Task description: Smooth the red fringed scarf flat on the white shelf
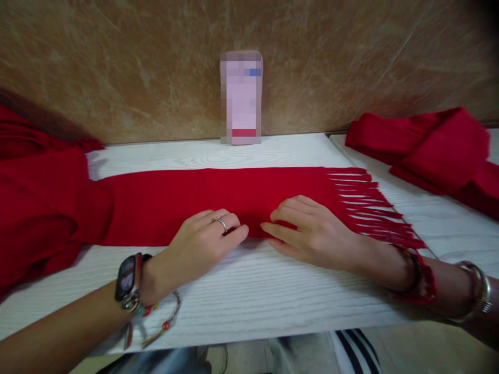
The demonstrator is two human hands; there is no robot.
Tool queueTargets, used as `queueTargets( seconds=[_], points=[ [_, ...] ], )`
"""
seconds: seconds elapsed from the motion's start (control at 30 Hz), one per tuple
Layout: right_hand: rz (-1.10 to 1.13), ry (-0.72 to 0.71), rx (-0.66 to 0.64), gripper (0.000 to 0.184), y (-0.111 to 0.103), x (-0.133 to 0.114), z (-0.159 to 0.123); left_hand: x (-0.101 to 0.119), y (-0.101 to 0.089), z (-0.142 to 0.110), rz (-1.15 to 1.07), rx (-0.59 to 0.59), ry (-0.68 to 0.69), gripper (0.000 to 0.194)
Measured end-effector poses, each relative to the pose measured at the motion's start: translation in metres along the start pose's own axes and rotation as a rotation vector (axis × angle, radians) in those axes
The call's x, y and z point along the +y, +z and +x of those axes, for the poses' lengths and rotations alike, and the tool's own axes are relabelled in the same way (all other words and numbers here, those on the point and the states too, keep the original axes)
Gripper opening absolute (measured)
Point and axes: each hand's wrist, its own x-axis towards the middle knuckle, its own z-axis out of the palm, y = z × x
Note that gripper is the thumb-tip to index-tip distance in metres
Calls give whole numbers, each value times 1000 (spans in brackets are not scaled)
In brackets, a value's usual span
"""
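A red scarf (pixel 187 192) lies spread lengthwise across the white table, its fringe (pixel 362 202) at the right end. At the middle of the scarf's near edge, my left hand (pixel 206 236) has its fingers curled on the cloth, with a ring on one finger. Just to the right, my right hand (pixel 307 231) pinches the same edge between thumb and forefinger, the other fingers bent over the cloth. A narrow gap separates the two hands, and the cloth between them looks slightly creased. The fingertips' exact grip is partly hidden.
Bunched red fabric (pixel 35 208) covers the table's left side. Another folded red cloth (pixel 424 145) lies at the back right. A pale pink phone-shaped object (pixel 241 98), blurred out, leans against the brown marbled panel (pixel 136 67) behind the white table (pixel 273 301).
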Motion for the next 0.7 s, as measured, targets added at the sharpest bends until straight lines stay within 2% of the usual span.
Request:
queueTargets(
  seconds=[0.13, 0.47, 0.7],
  points=[
    [-4, -29, 14, 24, 1, 1, -1, 0, 3, 1, -14, 48, -9, 19],
    [155, -13, 75, 31, 6, 0, 0, 1, 4, 3, -10, 73, 50, 20],
    [298, -80, 4, 26, 4, 3, 0, -1, 4, 2, -65, 56, 95, 18]
  ],
)
